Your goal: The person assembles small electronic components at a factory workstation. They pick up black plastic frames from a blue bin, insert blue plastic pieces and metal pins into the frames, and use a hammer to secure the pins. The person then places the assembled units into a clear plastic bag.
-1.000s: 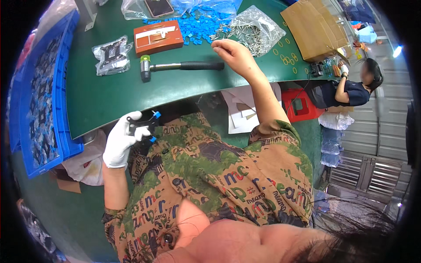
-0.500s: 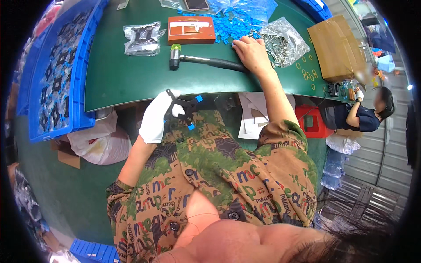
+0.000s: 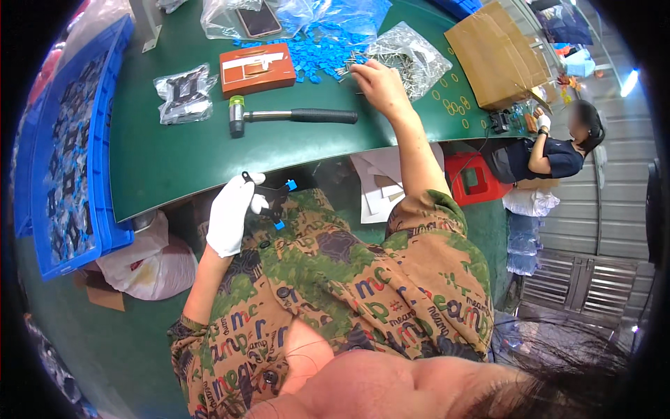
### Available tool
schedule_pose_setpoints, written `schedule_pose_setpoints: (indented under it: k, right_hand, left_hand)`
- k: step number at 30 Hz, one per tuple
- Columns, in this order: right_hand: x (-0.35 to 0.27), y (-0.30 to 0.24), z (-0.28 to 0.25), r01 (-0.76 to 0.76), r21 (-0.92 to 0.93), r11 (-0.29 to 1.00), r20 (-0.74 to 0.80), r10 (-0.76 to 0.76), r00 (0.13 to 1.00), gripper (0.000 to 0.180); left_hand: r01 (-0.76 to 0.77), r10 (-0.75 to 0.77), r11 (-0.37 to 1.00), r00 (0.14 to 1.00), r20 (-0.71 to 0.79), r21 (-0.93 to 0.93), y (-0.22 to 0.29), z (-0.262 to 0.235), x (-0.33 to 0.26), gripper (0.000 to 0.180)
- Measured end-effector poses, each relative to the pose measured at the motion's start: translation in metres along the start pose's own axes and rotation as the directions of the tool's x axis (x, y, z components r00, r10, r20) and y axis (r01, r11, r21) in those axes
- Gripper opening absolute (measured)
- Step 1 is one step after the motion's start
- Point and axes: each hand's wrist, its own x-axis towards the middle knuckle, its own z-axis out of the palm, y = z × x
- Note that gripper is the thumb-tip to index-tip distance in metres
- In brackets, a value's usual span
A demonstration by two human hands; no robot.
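My left hand [image 3: 229, 213], in a white glove, is closed on a black plastic bracket [image 3: 273, 195] with blue tips, just off the table's near edge. Bare, my right hand [image 3: 382, 86] reaches across the table to loose metal pins [image 3: 347, 68], fingers bent together; whether a pin is between them is hidden. Small blue plastic pieces [image 3: 317, 52] lie heaped to its left. On its right, a clear bag [image 3: 427, 61] holds more pins. A mallet [image 3: 321, 116] with a black grip lies between my hands.
An orange-brown box [image 3: 241, 78] and a bagged black part [image 3: 185, 98] lie left of the heap, a phone [image 3: 258, 21] behind. A blue crate [image 3: 105, 223] of parts stands left. Rubber bands [image 3: 452, 106] and a carton [image 3: 495, 56] are right. A co-worker [image 3: 558, 146] works beyond.
The view has shifted, so the table's things appear farther left. My right hand has drawn slightly back and left, off the mallet's grip to the pins. My left hand still holds the bracket.
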Motion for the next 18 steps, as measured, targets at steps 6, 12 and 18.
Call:
schedule_pose_setpoints:
  k: [6,12,18]
  right_hand:
    - [-0.010,0.005,0.007,0.046,-0.077,0.996,0.049,-0.042,0.998,0.022]
    - [-0.008,-0.014,0.003,-0.014,-0.074,0.997,0.049,0.018,0.999,0.020]
    - [0.004,-0.020,0.018,0.119,0.017,0.993,0.052,-0.119,0.991,0.015]
  left_hand:
    - [-0.024,0.024,1.000,0.999,0.030,-0.006,-0.005,-0.001,0.002,0.031]
    - [-0.025,0.025,1.000,0.999,0.033,0.012,-0.006,-0.003,0.002,0.030]
    - [-0.042,0.042,0.999,0.999,0.023,-0.002,-0.006,-0.002,0.001,0.030]
